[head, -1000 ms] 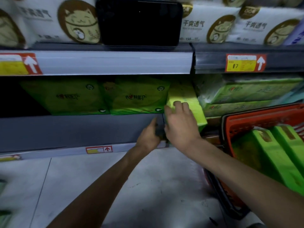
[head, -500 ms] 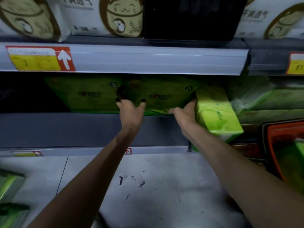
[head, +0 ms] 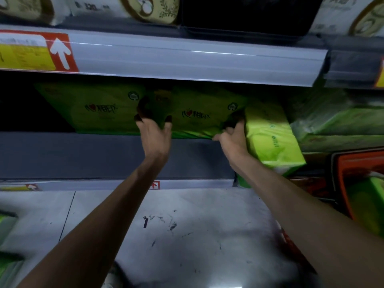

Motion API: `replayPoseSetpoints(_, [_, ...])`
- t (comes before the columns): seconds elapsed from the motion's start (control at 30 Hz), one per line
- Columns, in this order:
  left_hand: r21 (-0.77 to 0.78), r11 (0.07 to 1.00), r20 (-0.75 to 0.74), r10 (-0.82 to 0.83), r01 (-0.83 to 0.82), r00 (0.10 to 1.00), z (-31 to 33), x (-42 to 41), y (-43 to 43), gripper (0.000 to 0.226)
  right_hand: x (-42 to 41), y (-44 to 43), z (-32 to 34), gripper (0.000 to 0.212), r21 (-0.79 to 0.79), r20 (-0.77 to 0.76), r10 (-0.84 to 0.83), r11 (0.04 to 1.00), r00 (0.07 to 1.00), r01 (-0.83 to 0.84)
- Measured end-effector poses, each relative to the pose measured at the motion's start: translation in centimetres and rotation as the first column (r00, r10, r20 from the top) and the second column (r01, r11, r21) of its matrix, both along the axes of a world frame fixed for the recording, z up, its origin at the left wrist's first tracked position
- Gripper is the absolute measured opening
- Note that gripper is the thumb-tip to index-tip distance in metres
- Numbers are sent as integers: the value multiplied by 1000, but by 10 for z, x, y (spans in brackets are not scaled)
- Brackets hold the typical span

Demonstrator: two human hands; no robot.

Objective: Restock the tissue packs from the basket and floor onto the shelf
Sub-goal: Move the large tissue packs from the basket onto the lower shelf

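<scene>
Centrally, both hands grip one green pack (head: 199, 117) on the shelf (head: 83, 154): left hand (head: 154, 132) clasps its left edge, right hand (head: 232, 136) pinches its lower right corner. Second pack (head: 93, 109) sits just left, touching. Brighter pack (head: 270, 138) tilts beside the right hand. Basket (head: 351, 163) at right edge.

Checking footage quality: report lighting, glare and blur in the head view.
Head view: dim overall; shelf bay nearly black at left; glare streaks on the price rail; floor brightest; edges smeared and bowed; hands fairly sharp, fingertips lost in shadow.
</scene>
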State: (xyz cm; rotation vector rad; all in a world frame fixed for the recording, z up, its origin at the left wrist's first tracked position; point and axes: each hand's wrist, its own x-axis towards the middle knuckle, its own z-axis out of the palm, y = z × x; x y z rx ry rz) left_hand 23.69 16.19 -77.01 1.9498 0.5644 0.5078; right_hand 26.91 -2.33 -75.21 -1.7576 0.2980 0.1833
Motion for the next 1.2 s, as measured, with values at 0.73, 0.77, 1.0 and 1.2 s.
replayPoseSetpoints(0.73, [9,998,-227,-64,68,972,28,-20,-5,67,-57,-3,68,61,-573,-45,268,782,962,-245])
replayPoseSetpoints(0.77, [-4,999,-243,-48,49,969,32,-28,-18,70,-70,-16,77,60,-666,6,343,702,939,-252])
replayPoseSetpoints(1.0, [-527,808,-360,-493,264,792,28,-72,-140,67,-103,-99,102,108,-923,-300,223,177,928,-341])
replayPoseSetpoints(1.2, [-950,310,-247,-676,-35,694,-9,-64,-201,108,-88,-100,69,106,-867,-219,164,420,962,-269])
